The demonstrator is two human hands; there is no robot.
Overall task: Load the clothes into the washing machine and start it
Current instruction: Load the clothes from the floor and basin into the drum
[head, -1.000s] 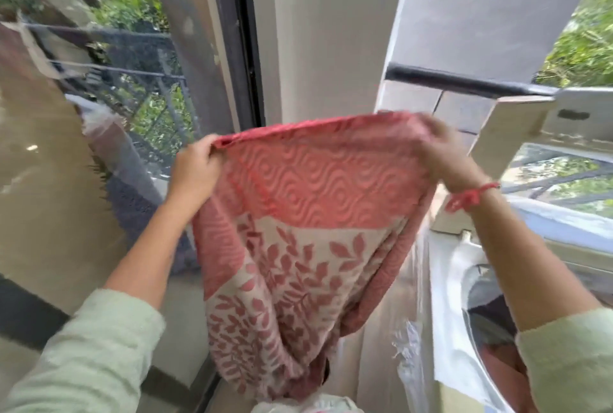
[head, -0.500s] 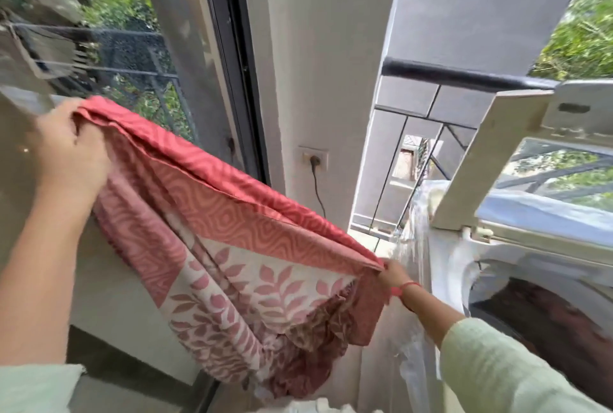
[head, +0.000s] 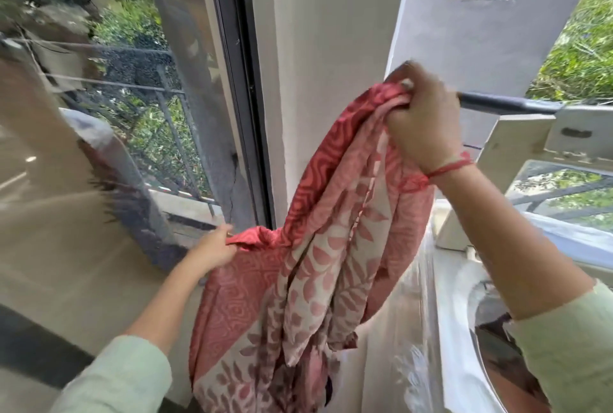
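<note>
As both hands (head: pixel 423 120) grip, cloth (head: pixel 318 266) hangs vert.

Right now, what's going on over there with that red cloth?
A person is holding a red and cream patterned cloth in both hands beside the washing machine. The right hand grips a bunched end held high, while the left hand pinches another corner lower down, so most of the cloth hangs between them. The machine's lid is up and dark laundry already shows in the drum. This cloth is not in yet.
</note>
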